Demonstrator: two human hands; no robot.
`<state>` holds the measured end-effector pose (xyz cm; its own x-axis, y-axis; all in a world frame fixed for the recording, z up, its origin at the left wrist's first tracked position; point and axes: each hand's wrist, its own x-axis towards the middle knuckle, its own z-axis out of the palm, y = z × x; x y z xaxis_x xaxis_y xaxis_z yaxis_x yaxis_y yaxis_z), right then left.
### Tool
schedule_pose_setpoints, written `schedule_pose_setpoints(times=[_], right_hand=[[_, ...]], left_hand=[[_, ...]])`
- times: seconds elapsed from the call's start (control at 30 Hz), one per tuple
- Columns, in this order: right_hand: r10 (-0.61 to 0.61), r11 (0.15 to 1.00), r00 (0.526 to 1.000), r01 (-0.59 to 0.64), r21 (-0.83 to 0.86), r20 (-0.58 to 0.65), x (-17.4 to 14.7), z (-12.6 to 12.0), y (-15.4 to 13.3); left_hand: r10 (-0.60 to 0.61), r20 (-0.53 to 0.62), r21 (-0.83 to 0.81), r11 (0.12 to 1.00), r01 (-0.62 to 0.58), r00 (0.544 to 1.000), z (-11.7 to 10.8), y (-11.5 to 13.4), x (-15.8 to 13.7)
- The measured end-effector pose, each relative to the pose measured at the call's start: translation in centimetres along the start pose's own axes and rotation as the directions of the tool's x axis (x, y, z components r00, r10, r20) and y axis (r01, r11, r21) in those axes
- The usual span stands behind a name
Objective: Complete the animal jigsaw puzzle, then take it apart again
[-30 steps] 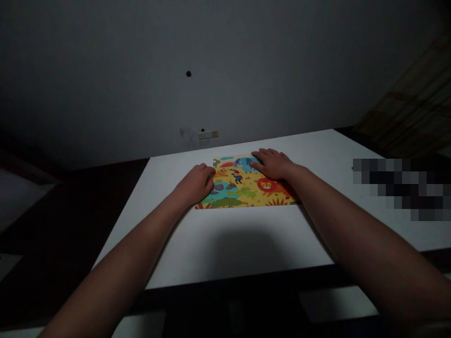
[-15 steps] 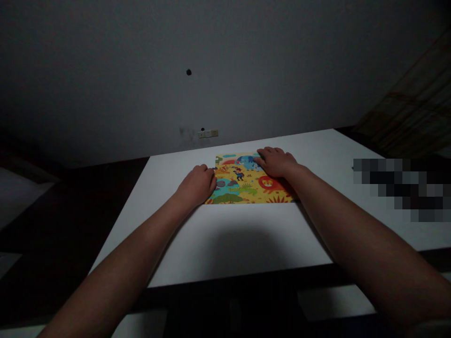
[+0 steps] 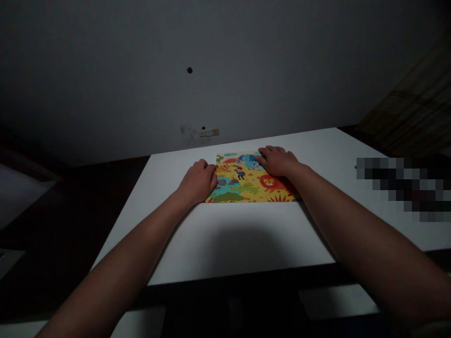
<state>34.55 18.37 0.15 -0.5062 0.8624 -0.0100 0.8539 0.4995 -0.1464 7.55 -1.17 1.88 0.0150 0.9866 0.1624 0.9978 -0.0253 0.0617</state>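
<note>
The half-curled left hand (image 3: 199, 182), any pinch unclear, and loosely spread right hand (image 3: 278, 161) seemingly steadied the picture board (image 3: 248, 188) toward the table's (image 3: 246, 239) far edge, adjustment needing even pressure.

Picture sheet (image 3: 251, 188) between my left hand (image 3: 199, 180) and right hand (image 3: 278, 162): looks like printed card, smooth, mostly matt. Counter (image 3: 165, 171) under both: smooth, laminate-looking, faint sheen. Wall (image 3: 246, 84) beyond my hands: matt, smudged. Socket plates (image 3: 209, 133) past my left hand: plastic-looking. Curtain (image 3: 416, 103) beyond my right: dull cloth, folded.
</note>
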Motion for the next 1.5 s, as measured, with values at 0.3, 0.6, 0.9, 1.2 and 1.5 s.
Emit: schedule_pose_setpoints(times=[0.3,0.6,0.9,1.2,1.5], right_hand=[[-0.014,1.000,1.000,0.014,-0.001,-0.021,0.1,0.2,0.1],[-0.017,1.000,1.000,0.017,0.001,-0.019,0.0,0.1,0.1],[-0.008,1.000,1.000,0.008,-0.012,-0.001,-0.1,-0.2,-0.2],[-0.007,1.000,1.000,0.007,-0.005,-0.005,0.1,-0.1,0.1],[-0.014,1.000,1.000,0.014,-0.009,-0.019,0.0,-0.1,0.1]], left_hand=[[0.004,-0.053,-0.209,0.978,-0.015,0.999,1.1,-1.0,0.0],[0.052,-0.004,-0.229,0.972,-0.051,0.999,1.6,-2.3,0.4],[0.109,-0.014,-0.091,0.990,-0.110,0.994,0.6,-1.8,0.5],[0.108,0.014,-0.123,0.987,-0.105,0.994,1.2,-2.4,1.0],[0.090,0.079,-0.050,0.995,-0.086,0.993,0.7,-1.9,0.7]])
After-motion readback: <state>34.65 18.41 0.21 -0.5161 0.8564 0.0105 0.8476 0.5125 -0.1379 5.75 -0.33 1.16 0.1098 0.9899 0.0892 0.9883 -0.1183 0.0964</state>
